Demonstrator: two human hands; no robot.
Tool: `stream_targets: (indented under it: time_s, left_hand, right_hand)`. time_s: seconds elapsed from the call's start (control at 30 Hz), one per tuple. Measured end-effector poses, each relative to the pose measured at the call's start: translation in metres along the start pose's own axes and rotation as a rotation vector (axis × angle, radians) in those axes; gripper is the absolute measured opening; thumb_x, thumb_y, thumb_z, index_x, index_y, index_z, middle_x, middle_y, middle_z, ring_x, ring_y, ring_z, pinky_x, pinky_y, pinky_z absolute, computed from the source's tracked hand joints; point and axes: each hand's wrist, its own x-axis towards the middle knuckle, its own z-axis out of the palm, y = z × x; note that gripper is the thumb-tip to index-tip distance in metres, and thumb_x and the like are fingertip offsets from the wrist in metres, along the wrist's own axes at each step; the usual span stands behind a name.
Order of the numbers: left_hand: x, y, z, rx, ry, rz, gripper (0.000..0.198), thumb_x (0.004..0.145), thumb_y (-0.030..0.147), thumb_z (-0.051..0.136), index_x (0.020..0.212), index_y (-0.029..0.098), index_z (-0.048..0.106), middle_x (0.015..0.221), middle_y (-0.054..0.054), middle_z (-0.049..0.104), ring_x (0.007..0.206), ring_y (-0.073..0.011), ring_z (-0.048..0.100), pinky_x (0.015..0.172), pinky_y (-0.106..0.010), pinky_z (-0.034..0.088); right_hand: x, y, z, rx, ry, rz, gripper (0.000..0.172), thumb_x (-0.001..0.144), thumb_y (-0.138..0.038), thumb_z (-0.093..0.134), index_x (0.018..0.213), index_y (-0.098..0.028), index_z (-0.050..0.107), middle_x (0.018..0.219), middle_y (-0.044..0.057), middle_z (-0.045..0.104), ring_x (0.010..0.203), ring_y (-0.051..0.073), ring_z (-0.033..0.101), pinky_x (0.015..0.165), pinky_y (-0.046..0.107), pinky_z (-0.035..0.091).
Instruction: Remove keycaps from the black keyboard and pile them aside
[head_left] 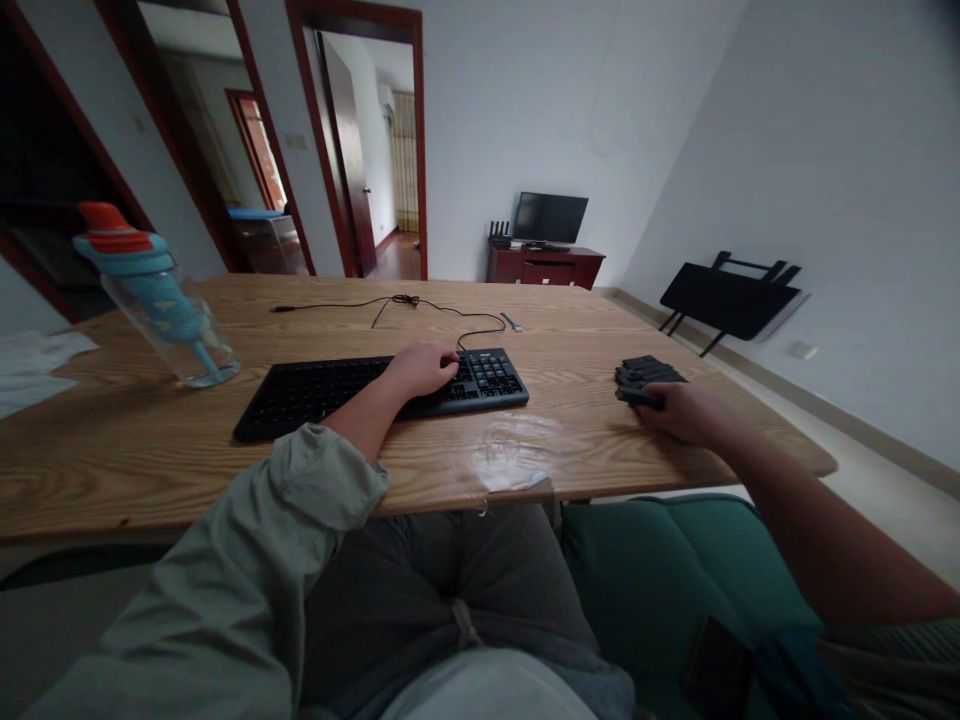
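The left hand lies flat on the black keyboard, fingers spread and grasping nothing, steadying it near the number pad. The right hand pinches one dark keycap from the loose keycap pile just beside it. Both rest on the wooden table; a water bottle stands well apart.

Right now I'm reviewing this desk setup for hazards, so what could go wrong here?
1. The water bottle stands on the table near the black keyboard; if it were knocked over, it might wet the keys.
2. The keyboard's cable lies loose across the table and could snag the left hand resting on the keyboard.
3. The pile of small black pieces under the right hand sits near the table edge and may slide off.
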Motion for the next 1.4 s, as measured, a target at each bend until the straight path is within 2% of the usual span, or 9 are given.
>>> stream_targets:
  time_s: [0.17,0.5,0.83,1.0,1.23,1.4]
  left_hand:
    - [0.000,0.000,0.000,0.012,0.002,0.006,0.032,0.091,0.033,0.053,0.111,0.024,0.077,0.113,-0.004,0.077,0.105,-0.0238,0.069,0.091,-0.031,0.052]
    - [0.001,0.000,0.001,-0.011,0.001,0.013,0.031,0.091,0.032,0.054,0.110,0.023,0.077,0.113,-0.005,0.077,0.105,-0.0230,0.069,0.093,-0.031,0.052]
    - [0.000,0.000,0.001,-0.005,0.009,0.015,0.031,0.091,0.032,0.054,0.109,0.023,0.077,0.112,-0.005,0.077,0.104,-0.0244,0.070,0.090,-0.032,0.053]
    - [0.000,0.000,0.001,-0.006,0.005,0.009,0.031,0.091,0.033,0.053,0.109,0.024,0.077,0.112,-0.004,0.077,0.104,-0.0234,0.070,0.090,-0.031,0.052]
    - [0.000,0.000,0.001,-0.008,-0.003,-0.005,0.032,0.092,0.034,0.054,0.112,0.024,0.076,0.114,-0.004,0.077,0.106,-0.0229,0.069,0.091,-0.031,0.052]
    - [0.001,-0.001,0.002,-0.005,-0.004,0.006,0.032,0.091,0.033,0.054,0.111,0.022,0.077,0.112,-0.005,0.077,0.104,-0.0239,0.070,0.090,-0.032,0.052]
  right_hand:
    - [-0.005,-0.004,-0.004,-0.016,-0.013,-0.028,0.032,0.080,-0.049,0.067,0.104,-0.029,0.077,0.086,0.007,0.073,0.068,0.022,0.061,0.059,0.031,0.036]
    - [-0.004,-0.003,-0.003,-0.027,-0.005,-0.025,0.043,0.085,-0.053,0.061,0.114,-0.026,0.075,0.092,0.010,0.075,0.074,0.026,0.065,0.061,0.032,0.039]
    - [-0.004,-0.004,-0.006,0.020,0.039,-0.035,0.038,0.085,-0.049,0.064,0.113,-0.027,0.077,0.095,0.010,0.076,0.077,0.025,0.066,0.064,0.033,0.043]
    - [-0.003,-0.004,-0.004,0.030,0.000,-0.059,0.041,0.084,-0.048,0.064,0.119,-0.030,0.076,0.100,0.009,0.076,0.078,0.025,0.067,0.066,0.033,0.044]
    - [-0.006,-0.004,-0.019,0.121,0.084,0.081,0.035,0.079,-0.043,0.074,0.108,-0.023,0.079,0.079,0.010,0.073,0.064,0.023,0.062,0.062,0.036,0.043]
    - [-0.007,-0.003,-0.013,0.080,0.034,0.014,0.034,0.083,-0.044,0.068,0.109,-0.026,0.079,0.091,0.009,0.077,0.073,0.024,0.066,0.065,0.034,0.046]
